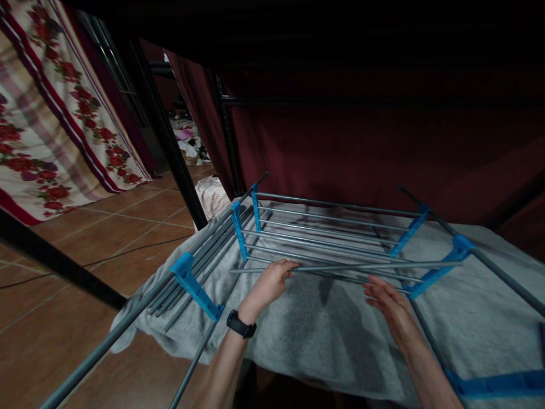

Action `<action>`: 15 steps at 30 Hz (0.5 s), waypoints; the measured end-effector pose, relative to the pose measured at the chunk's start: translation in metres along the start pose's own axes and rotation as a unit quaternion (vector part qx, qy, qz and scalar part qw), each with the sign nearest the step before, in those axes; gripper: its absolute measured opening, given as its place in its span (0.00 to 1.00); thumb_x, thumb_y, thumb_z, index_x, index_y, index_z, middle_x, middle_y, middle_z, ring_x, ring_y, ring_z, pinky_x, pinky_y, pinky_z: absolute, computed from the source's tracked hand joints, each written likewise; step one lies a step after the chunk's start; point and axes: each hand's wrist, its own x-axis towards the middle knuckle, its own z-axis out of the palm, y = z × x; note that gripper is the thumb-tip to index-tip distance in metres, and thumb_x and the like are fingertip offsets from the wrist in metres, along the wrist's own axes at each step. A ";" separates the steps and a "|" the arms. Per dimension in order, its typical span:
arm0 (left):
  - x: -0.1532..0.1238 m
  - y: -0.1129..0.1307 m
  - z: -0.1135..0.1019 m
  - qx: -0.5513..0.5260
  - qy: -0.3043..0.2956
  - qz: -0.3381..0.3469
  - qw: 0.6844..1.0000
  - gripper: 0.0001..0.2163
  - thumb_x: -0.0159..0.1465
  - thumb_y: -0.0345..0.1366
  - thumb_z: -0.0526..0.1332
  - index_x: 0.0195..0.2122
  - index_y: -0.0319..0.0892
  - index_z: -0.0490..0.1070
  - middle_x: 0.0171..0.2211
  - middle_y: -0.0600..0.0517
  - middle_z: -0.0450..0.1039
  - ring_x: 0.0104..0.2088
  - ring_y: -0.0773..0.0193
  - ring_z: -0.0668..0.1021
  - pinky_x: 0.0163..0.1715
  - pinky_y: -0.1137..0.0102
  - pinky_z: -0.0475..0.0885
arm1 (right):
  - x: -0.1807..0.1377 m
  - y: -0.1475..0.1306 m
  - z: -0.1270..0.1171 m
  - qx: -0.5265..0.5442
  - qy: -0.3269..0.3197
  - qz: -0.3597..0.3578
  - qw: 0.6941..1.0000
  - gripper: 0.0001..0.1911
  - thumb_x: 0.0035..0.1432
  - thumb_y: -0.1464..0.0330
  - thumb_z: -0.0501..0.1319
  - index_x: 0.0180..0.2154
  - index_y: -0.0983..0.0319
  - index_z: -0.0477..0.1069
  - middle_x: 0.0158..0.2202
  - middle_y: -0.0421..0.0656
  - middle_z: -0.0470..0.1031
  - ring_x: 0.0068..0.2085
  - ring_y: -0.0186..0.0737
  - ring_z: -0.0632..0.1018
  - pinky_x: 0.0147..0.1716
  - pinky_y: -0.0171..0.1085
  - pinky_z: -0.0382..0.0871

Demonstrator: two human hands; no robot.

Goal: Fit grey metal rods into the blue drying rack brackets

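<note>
Across the grey blanket (323, 335), the blue-bracketed rack (239, 232) is spread; at its near side a grey rod (340, 266) is pinched left of centre by the left hand (272, 279). Nothing is seen gripped by the half-open right hand (389, 304); level support is best given there.

Both arms bare below elbow, reaching over near edge of blanket (315, 346). Left forearm (225, 363) slants inward; left hand (275, 281) back up, fingers bent in grip, tips toward right edge. Right forearm (426, 358) slants inward; right hand (390, 302) well apart, fingers loosely curved, grip slack, tips toward far edge.
</note>
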 end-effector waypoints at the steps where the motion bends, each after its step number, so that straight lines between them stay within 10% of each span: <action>1: -0.001 -0.001 -0.001 0.019 -0.008 -0.004 1.000 0.24 0.57 0.20 0.49 0.50 0.43 0.72 0.41 0.47 0.76 0.42 0.60 0.76 0.43 0.68 0.70 | -0.001 -0.002 0.000 0.037 -0.005 0.008 0.999 0.27 0.45 0.58 0.69 0.47 0.60 0.73 0.45 0.49 0.78 0.43 0.44 0.78 0.41 0.42 0.74; 15: -0.004 -0.003 0.020 0.243 -0.089 -0.020 0.966 0.21 0.60 0.19 0.51 0.49 0.46 0.71 0.42 0.47 0.76 0.43 0.59 0.77 0.47 0.65 0.65 | 0.020 0.029 -0.030 0.181 0.101 0.138 0.969 0.04 0.54 0.72 0.61 0.34 0.63 0.71 0.34 0.45 0.76 0.39 0.37 0.80 0.42 0.34 0.77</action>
